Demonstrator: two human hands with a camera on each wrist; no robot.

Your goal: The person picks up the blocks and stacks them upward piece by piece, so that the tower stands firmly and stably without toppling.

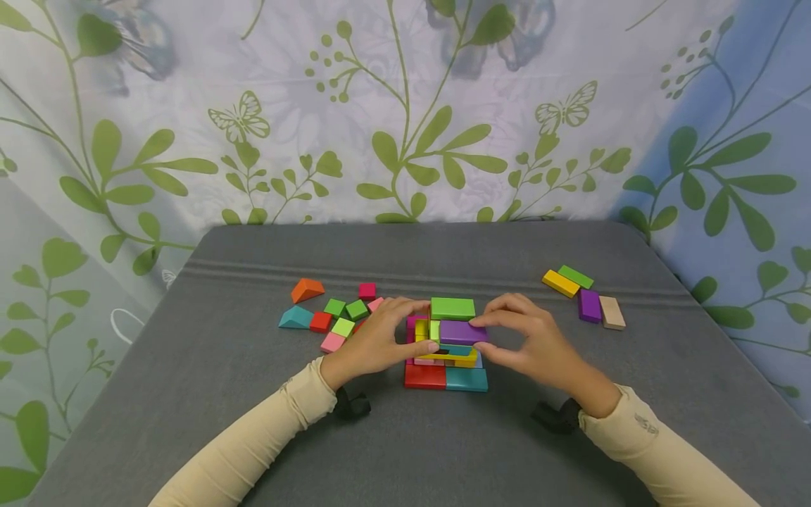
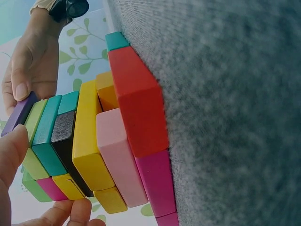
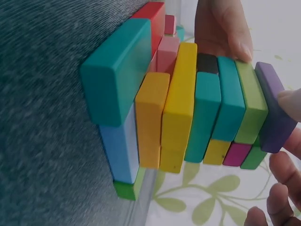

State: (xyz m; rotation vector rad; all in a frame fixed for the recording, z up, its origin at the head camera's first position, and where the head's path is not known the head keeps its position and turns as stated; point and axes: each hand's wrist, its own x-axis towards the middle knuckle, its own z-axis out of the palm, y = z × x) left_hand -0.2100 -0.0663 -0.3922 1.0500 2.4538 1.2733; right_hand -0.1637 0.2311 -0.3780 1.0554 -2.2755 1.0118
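Placing purple block (image 1: pixel 463 332) on top layer of block stack (image 1: pixel 446 359), mid-table on grey table (image 1: pixel 405 451). Purple block lying flat on stack's near top, just in front of green block (image 1: pixel 453 308), which sits on the far top.

Right hand (image 1: pixel 538 345) pinching purple block's right end, thumb and fingertips curled on it; right wrist view confirms a fingertip (image 3: pixel 289 101) on the purple edge. Left hand (image 1: pixel 380 338) curled around stack's left side, thumb at purple block's left end, fingers touching the upper layers to steady them.

Judgement for a clean step: keep purple block level, square its edges with the lime-green piece (image 3: pixel 251 106) beneath before letting go. Looks slightly overhanging on the right wrist view, so nudge inward rather than press down. Keep left hand bracing; layers look loosely stacked with 1 dark gap (image 2: pixel 63 127) in the middle, so sideways force could shift them. Release thumb last, lift straight off.

Loose blocks (image 1: pixel 336 313) left of stack, 4 long blocks (image 1: pixel 586 296) well apart at right, untouched.
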